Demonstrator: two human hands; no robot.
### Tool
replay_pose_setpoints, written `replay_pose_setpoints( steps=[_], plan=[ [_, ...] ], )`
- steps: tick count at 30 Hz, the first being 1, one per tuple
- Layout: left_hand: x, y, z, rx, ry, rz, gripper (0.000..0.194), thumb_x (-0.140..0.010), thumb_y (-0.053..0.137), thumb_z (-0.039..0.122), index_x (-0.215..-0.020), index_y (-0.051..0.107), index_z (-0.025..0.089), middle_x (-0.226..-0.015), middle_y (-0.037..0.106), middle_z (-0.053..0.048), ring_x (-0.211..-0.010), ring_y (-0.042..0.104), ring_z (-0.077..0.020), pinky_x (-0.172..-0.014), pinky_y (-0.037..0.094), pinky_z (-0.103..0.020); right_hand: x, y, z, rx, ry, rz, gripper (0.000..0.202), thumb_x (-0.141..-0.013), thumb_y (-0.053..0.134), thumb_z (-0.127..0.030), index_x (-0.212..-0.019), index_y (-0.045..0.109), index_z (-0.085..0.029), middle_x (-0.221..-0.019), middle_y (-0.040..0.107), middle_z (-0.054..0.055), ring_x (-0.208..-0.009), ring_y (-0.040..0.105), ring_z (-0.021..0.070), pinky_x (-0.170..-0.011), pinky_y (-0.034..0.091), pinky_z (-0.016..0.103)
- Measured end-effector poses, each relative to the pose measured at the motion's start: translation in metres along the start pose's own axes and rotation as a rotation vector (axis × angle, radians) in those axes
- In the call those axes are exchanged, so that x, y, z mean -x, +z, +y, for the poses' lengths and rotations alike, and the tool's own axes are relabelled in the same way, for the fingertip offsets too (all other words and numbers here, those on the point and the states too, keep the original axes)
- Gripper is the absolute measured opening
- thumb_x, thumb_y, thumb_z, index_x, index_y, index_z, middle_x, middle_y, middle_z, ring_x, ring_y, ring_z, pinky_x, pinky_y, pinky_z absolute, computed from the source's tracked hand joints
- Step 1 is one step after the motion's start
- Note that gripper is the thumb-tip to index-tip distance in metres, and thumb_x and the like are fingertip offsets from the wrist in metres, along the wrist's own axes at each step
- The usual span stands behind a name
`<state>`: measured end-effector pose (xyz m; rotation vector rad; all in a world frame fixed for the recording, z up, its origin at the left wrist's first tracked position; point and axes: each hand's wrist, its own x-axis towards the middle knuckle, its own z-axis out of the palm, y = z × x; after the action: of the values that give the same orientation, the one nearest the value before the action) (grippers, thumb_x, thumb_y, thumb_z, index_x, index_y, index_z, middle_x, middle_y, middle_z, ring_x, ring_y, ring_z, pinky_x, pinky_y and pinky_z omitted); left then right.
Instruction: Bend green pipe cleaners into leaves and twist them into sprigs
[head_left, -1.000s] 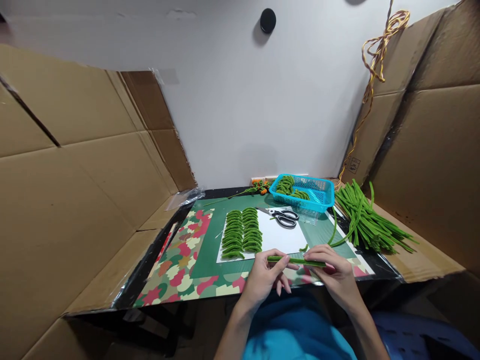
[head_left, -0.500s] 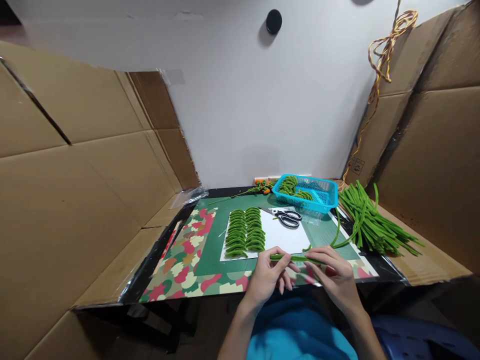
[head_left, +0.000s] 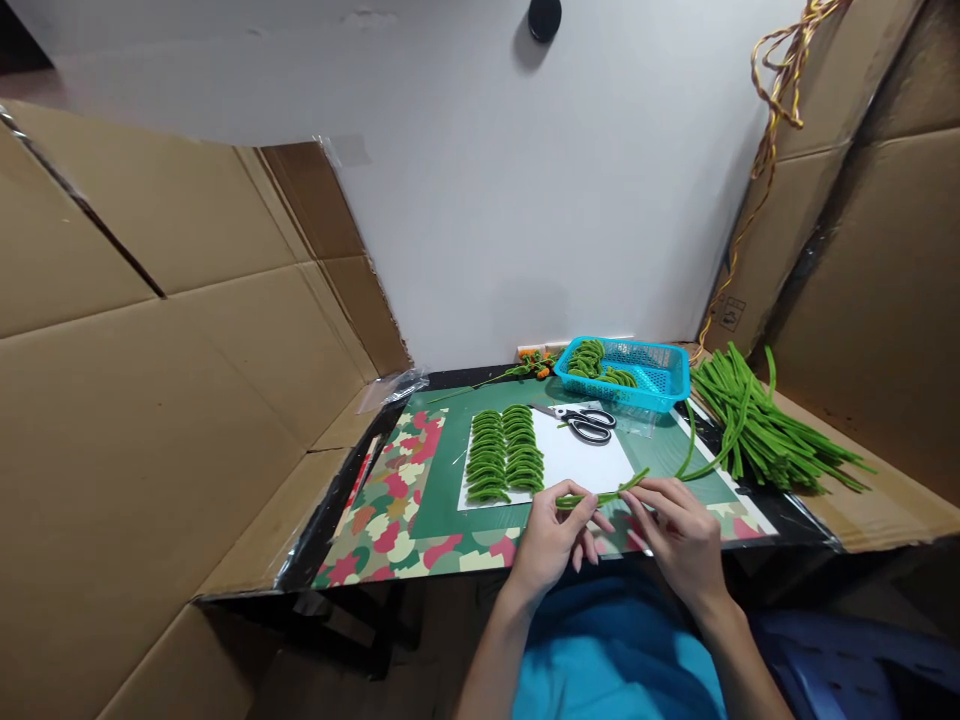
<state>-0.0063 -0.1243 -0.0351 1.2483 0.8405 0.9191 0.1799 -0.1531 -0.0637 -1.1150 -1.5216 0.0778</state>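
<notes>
Between my two hands, low over the front edge of the mat, runs a green fuzzy stem (head_left: 607, 497). My left hand (head_left: 559, 525) pinches its left part between thumb and fingers. The fingertips of my right hand (head_left: 675, 535) close on its right part, where a short end sticks up. Just beyond, on a white sheet (head_left: 574, 462), two columns of curved green pieces (head_left: 505, 455) are laid out. Black-handled scissors (head_left: 589, 427) lie at the sheet's back right.
A blue basket (head_left: 660, 400) with green pieces stands at the back. To the right is a pile of long green stems (head_left: 757, 430). Orange flowers (head_left: 541, 362) lie left of the basket. Cardboard walls (head_left: 247, 390) flank the table.
The view has shifted slightly. The right end of the stem now angles upward at my right fingertips, where it lay nearly level before. Both hands keep their hold.
</notes>
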Motion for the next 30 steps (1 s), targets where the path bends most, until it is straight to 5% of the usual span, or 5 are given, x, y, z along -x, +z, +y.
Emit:
replay_pose_setpoints(
  steps=[7,15,21,30],
  plan=[
    [-0.001,0.002,-0.003,-0.032,0.023,0.037,0.046,-0.092,0.07,0.061,-0.095,0.061,0.016,-0.081,0.076,-0.005,-0.042,0.06,-0.0083,-0.033,0.036,-0.015,0.0,0.005,-0.008,0.14,-0.093,-0.125,0.013,-0.102,0.064,-0.024,-0.104,0.077,-0.024,-0.093,0.078,0.007,-0.084,0.069,0.023,-0.074,0.052,0.034],
    [0.001,0.001,-0.006,-0.104,0.031,0.064,0.044,-0.094,0.068,0.06,-0.099,0.063,0.016,-0.046,0.058,0.005,-0.032,0.047,-0.0073,-0.033,0.028,-0.014,0.005,0.015,-0.011,0.119,-0.108,-0.111,0.014,-0.104,0.063,-0.023,-0.102,0.077,-0.023,-0.088,0.078,0.007,-0.077,0.07,0.0215,-0.071,0.051,0.032],
    [0.002,0.002,-0.007,-0.074,0.074,0.074,0.042,-0.092,0.072,0.057,-0.097,0.062,0.016,-0.074,0.067,0.0,-0.041,0.056,-0.007,-0.033,0.033,-0.014,0.003,0.014,-0.012,0.074,-0.112,-0.116,0.013,-0.102,0.064,-0.022,-0.103,0.077,-0.023,-0.09,0.079,0.007,-0.077,0.072,0.0215,-0.069,0.052,0.031],
    [0.002,0.0,-0.01,-0.07,0.102,0.074,0.039,-0.096,0.068,0.055,-0.099,0.059,0.017,-0.085,0.07,-0.003,-0.043,0.055,-0.0055,-0.033,0.031,-0.014,0.004,0.013,-0.012,0.112,-0.125,-0.176,0.016,-0.103,0.059,-0.02,-0.109,0.074,-0.022,-0.094,0.078,0.008,-0.076,0.072,0.0211,-0.067,0.051,0.03]
  ],
)
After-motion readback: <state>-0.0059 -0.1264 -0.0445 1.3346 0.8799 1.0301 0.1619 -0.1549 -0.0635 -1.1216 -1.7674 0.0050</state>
